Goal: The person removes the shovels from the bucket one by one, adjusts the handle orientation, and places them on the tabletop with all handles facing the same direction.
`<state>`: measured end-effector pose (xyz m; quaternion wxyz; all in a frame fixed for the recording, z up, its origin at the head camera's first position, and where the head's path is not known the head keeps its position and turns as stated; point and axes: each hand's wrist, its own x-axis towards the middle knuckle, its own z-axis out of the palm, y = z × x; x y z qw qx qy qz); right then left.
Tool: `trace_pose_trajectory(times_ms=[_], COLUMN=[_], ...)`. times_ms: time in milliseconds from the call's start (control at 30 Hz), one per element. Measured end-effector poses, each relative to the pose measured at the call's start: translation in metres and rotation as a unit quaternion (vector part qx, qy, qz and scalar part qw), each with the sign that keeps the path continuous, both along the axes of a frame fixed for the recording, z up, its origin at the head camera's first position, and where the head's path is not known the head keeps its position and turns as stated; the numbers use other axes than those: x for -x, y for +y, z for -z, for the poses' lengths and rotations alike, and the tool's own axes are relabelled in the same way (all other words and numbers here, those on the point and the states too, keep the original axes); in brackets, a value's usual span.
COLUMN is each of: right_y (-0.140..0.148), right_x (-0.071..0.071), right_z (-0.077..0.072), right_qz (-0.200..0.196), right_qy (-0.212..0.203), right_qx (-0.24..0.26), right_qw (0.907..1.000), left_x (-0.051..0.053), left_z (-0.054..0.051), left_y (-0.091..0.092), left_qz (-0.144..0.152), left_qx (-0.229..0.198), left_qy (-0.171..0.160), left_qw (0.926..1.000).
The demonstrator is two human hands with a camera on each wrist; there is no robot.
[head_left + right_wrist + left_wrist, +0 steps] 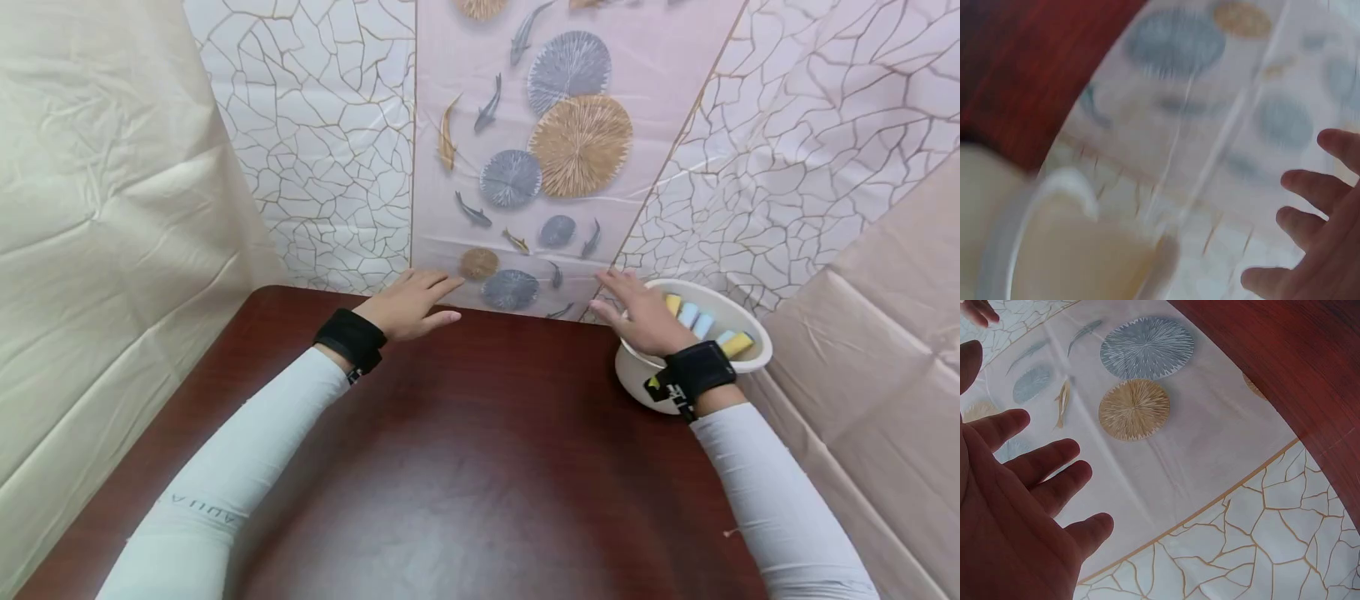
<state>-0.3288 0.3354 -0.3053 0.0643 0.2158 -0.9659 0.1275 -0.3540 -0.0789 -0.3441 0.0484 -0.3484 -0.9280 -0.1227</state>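
Observation:
My left hand (411,305) is held over the far edge of the table, fingers extended and holding nothing; its spread fingers also show in the left wrist view (1029,487). On the right, my right hand (643,312) is above the left part of the rim of a white bowl-like container (636,379), its fingers spread and empty. Inside that container lie several yellow and light blue pieces (701,323). The right wrist view, partly blurred, has the right hand (1316,219) at the right and the container's rim (997,262) at lower left.
A dark red wooden table (450,467) spans the area beneath both arms. Behind it hangs a patterned cloth (337,150) with fish and round leaf shapes. Plain beige cloth stands at the left (97,208) and right (885,333).

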Motion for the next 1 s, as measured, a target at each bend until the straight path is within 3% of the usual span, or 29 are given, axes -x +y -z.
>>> trace_pose_trajectory(times_ms=[167, 300, 500, 733, 1000], right_y=[0.065, 0.111, 0.161, 0.193, 0.200], right_x=[0.006, 0.010, 0.003, -0.006, -0.005], right_z=[-0.012, -0.018, -0.017, 0.006, 0.018], right_qz=[0.076, 0.144, 0.201, 0.214, 0.195], right_qy=[0.002, -0.040, -0.089, -0.137, -0.113], right_qx=[0.034, 0.036, 0.038, 0.028, 0.071], right_qw=[0.9965, 0.9881, 0.9748, 0.9667, 0.9717], left_x=[0.001, 0.000, 0.000, 0.001, 0.006], left_z=[0.000, -0.002, -0.002, 0.007, 0.006], left_y=[-0.002, -0.005, -0.004, -0.006, -0.005], left_qz=[0.005, 0.006, 0.003, 0.003, 0.007], left_qx=[-0.008, -0.008, -0.014, -0.010, -0.018], left_qy=[-0.010, -0.007, 0.001, 0.002, -0.006], left_qw=[0.9999, 0.9999, 0.9999, 0.9999, 0.9998])
